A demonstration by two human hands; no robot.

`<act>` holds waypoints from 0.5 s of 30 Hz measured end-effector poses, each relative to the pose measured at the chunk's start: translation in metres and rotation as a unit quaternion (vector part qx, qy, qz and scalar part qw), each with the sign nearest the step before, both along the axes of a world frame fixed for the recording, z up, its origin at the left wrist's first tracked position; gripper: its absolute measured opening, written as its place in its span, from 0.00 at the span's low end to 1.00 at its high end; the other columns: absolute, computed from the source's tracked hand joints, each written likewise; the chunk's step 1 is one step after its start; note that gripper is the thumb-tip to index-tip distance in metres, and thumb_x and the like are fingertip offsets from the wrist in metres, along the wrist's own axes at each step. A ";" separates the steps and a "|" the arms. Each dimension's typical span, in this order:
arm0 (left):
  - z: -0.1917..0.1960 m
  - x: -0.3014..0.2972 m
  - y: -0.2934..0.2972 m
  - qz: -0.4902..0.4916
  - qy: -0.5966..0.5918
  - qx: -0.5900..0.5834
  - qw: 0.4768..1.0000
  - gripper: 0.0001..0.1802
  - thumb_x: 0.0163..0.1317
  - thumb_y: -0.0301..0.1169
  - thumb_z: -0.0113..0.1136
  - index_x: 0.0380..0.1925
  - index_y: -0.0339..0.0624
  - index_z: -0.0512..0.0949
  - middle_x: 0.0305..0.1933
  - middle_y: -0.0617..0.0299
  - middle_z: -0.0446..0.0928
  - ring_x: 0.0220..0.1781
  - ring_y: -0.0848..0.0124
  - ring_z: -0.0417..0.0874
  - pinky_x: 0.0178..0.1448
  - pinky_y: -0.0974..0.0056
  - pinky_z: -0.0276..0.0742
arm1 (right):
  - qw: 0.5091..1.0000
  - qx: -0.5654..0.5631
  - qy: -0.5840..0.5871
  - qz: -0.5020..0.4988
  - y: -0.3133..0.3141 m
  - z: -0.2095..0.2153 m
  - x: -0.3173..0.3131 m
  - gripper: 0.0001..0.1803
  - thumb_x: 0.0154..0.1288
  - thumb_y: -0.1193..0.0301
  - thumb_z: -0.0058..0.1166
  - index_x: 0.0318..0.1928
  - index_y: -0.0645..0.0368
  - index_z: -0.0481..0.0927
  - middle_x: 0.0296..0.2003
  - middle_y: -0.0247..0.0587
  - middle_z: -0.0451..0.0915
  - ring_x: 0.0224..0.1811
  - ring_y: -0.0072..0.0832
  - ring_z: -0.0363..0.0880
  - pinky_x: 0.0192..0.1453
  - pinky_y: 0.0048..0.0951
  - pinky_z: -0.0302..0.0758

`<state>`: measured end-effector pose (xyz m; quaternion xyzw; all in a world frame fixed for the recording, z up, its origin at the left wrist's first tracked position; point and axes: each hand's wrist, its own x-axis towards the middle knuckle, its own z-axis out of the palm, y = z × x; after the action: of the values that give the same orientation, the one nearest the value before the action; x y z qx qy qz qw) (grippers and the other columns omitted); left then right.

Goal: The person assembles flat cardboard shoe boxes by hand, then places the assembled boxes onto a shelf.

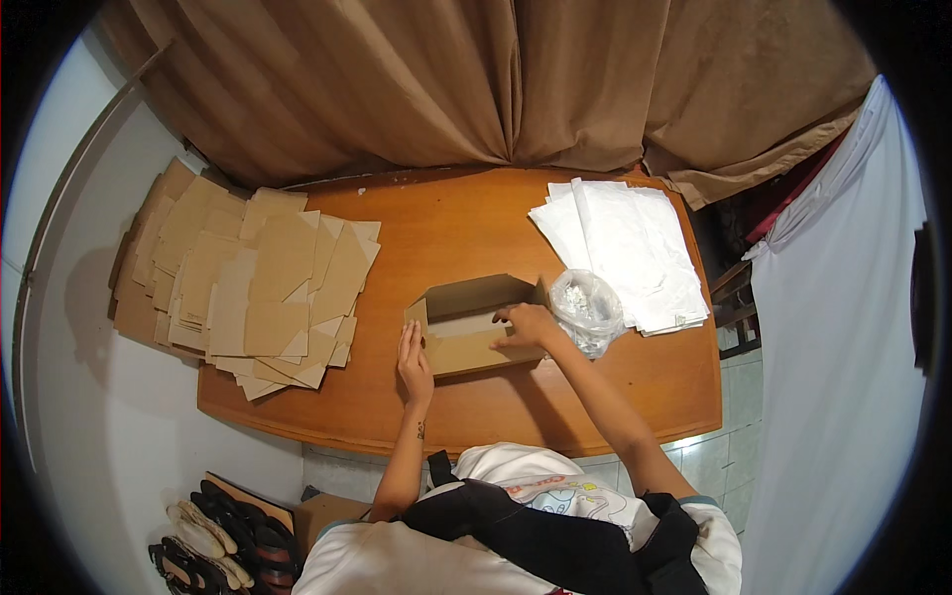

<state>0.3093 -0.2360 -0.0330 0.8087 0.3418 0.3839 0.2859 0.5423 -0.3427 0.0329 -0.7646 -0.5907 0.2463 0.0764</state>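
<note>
On the wooden table in front of me stands an open-topped brown cardboard box (466,359), its long back wall upright and its pale floor showing. My left hand (414,362) lies against the outside of its left end, fingers straight and pointing away from me. At the right end, my right hand (528,327) reaches over the front wall, with fingers on the inner side and the thumb toward the outer face. Part of that end is hidden behind my right hand. A clear plastic bag (587,309) with small whitish contents sits just right of the box.
Flat cardboard pieces (278,268) are heaped along the left of the wooden table (446,412). White sheets or bags (635,253) lie stacked at the back right. A brown curtain (426,79) hangs behind, a white cloth (833,347) at right. Shoes (228,540) stand lower left.
</note>
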 end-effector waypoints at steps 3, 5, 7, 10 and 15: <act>-0.001 0.000 -0.002 -0.015 0.017 0.016 1.000 0.27 0.61 0.16 0.42 0.61 0.45 0.70 0.65 0.54 0.67 0.68 0.54 0.63 0.67 0.55 0.64 | 0.993 0.053 -0.079 -0.074 -0.015 -0.014 0.022 0.28 0.47 0.47 0.64 0.45 0.51 0.80 0.40 0.41 0.82 0.41 0.41 0.80 0.46 0.40 0.77; 0.000 0.001 -0.004 -0.034 0.027 0.015 0.999 0.26 0.61 0.18 0.44 0.60 0.46 0.71 0.65 0.54 0.67 0.69 0.54 0.62 0.67 0.54 0.63 | 0.995 0.065 -0.047 -0.059 -0.023 -0.020 0.033 0.27 0.48 0.48 0.63 0.45 0.50 0.80 0.40 0.41 0.82 0.41 0.40 0.80 0.44 0.39 0.77; 0.003 -0.002 -0.007 -0.094 0.120 0.049 0.987 0.22 0.63 0.25 0.48 0.59 0.45 0.72 0.67 0.53 0.63 0.72 0.51 0.56 0.70 0.52 0.56 | 0.995 0.094 0.004 -0.022 -0.027 -0.024 0.033 0.22 0.53 0.51 0.61 0.43 0.50 0.80 0.40 0.39 0.81 0.42 0.40 0.79 0.45 0.40 0.74; 0.008 -0.001 -0.006 -0.092 0.161 0.048 0.981 0.21 0.63 0.32 0.49 0.57 0.46 0.74 0.69 0.54 0.62 0.73 0.50 0.53 0.70 0.50 0.54 | 0.994 0.110 0.011 0.015 -0.024 -0.025 0.021 0.20 0.54 0.51 0.59 0.42 0.49 0.80 0.40 0.37 0.80 0.45 0.37 0.77 0.50 0.40 0.70; 0.010 0.003 -0.007 -0.077 0.219 0.044 0.972 0.21 0.64 0.33 0.47 0.57 0.46 0.74 0.70 0.53 0.60 0.74 0.51 0.50 0.70 0.49 0.53 | 0.991 0.132 0.029 0.004 -0.029 -0.029 0.013 0.17 0.56 0.54 0.59 0.41 0.48 0.80 0.37 0.36 0.78 0.47 0.36 0.76 0.52 0.40 0.67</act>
<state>0.3120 -0.2427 -0.0234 0.9088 0.3159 0.1888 0.1964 0.5550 -0.3715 0.0039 -0.7379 -0.6188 0.1885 0.1925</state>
